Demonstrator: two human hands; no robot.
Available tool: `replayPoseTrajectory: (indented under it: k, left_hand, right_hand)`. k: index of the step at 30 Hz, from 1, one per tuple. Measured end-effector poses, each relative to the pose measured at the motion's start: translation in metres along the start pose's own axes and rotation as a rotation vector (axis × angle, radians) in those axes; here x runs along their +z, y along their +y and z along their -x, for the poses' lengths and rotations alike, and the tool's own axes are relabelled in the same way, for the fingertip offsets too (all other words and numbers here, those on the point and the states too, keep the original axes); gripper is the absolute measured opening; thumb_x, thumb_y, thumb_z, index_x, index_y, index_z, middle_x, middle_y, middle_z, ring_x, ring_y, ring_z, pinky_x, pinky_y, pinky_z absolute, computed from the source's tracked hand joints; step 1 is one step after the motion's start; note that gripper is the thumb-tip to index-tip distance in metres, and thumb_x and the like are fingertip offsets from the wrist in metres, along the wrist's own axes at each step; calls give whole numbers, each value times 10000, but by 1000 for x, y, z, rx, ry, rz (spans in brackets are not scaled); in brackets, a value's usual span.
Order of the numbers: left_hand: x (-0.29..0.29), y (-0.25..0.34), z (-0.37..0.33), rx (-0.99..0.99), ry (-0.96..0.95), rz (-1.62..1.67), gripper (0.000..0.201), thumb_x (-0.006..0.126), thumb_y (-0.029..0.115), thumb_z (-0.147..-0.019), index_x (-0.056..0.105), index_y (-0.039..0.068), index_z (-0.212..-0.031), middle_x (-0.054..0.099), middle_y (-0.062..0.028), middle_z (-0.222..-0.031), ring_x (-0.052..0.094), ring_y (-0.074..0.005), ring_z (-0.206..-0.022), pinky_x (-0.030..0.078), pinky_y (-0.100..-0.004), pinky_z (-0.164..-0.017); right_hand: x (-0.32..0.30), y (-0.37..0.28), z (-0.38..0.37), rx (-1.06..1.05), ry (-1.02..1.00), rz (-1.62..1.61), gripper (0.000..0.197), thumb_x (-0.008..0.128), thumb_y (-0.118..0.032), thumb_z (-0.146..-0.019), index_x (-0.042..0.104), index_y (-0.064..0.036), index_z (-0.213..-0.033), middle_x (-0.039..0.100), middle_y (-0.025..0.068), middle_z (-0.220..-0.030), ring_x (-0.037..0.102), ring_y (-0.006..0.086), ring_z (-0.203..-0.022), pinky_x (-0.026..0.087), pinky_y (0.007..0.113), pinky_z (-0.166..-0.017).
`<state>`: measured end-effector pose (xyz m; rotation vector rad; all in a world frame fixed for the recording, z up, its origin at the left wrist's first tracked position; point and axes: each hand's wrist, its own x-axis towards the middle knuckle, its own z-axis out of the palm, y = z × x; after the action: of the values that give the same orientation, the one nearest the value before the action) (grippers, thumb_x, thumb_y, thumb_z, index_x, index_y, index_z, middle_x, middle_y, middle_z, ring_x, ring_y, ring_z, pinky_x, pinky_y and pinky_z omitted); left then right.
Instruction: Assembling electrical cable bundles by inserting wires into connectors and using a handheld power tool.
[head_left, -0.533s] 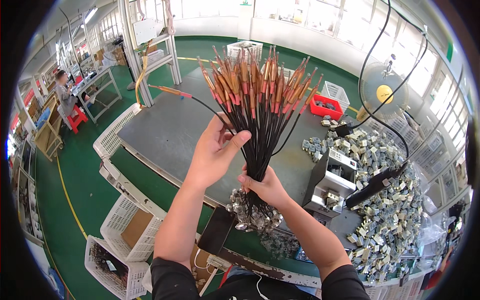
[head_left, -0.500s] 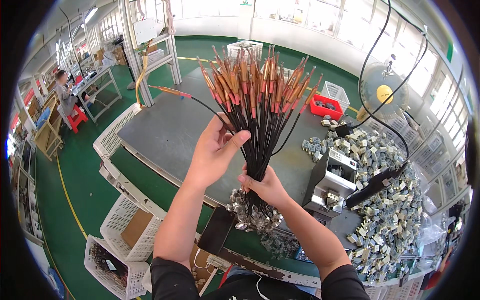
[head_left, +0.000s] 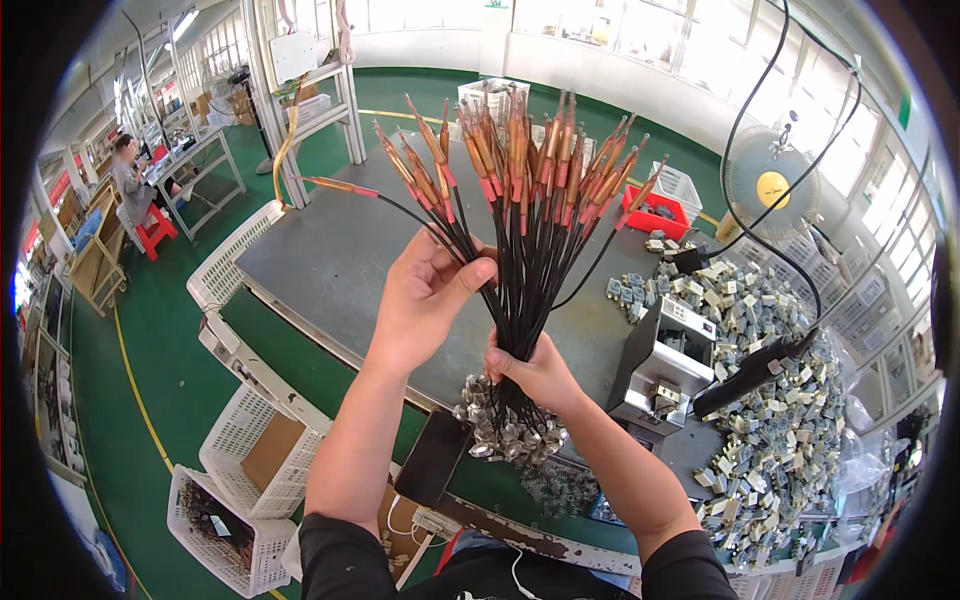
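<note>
A thick bundle of thin black cables (head_left: 528, 290) stands upright in front of me. Amber-brown sleeves (head_left: 518, 150) with red bands and thin clear tips fan out at the top. Silver metal end pieces (head_left: 505, 432) cluster at the bottom. My right hand (head_left: 540, 372) is closed around the bundle low down, just above those metal ends. My left hand (head_left: 428, 295) pinches several cables at the bundle's left side between thumb and fingers. Those cables lean left, and one sticks out far beyond the others. Some left fingers are hidden behind the cables.
A grey-topped table (head_left: 330, 245) lies under my hands. To the right are a metal bench device (head_left: 665, 355), a black handheld tool (head_left: 745, 378) and a big heap of small metal-and-cream parts (head_left: 780, 440). White crates (head_left: 235, 535) stand lower left. A person (head_left: 130, 175) sits far left.
More cables now lean left at my left hand, opening a gap in the fan of tips. The right hand keeps its grip in nearly the same place.
</note>
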<state>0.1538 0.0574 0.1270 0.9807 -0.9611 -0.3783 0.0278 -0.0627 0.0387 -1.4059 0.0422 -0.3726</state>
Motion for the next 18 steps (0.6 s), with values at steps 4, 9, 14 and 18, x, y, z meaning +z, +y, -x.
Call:
replayPoseTrajectory:
  k: [4,9,14,18]
  left_hand:
    - [1,0,1,-35,37,-20,197,678,36,-930,577,34,-1099,699,-60,-1025,657,-121,-947,546,-296,-838]
    - [0,-1,2,-29,37,28,210,688,36,-922,588,35,-1106,702,-60,-1025,665,-125,-946,557,-295,-819]
    - [0,-1,2,-21,41,29,225,704,26,-906,586,33,-1098,700,-57,-1018,667,-126,-941,560,-296,-831]
    - [-1,-2,2,-22,46,0,249,725,24,-889,580,30,-1092,694,-51,-1010,666,-123,-942,551,-286,-853]
  right_hand:
    - [-1,-1,0,-3,-13,-20,301,717,-234,-927,511,-27,-999,567,32,-722,580,147,-693,492,310,-676]
    - [-1,-1,-1,16,-28,-24,307,709,-241,-933,507,-25,-1017,564,30,-730,581,150,-697,499,322,-696]
    - [-1,-1,0,10,-40,-46,318,708,-247,-933,502,-27,-1037,567,29,-742,581,153,-708,504,335,-723]
    - [-2,-3,0,15,-51,-46,327,709,-254,-933,502,-26,-1040,568,28,-745,582,153,-716,505,342,-738]
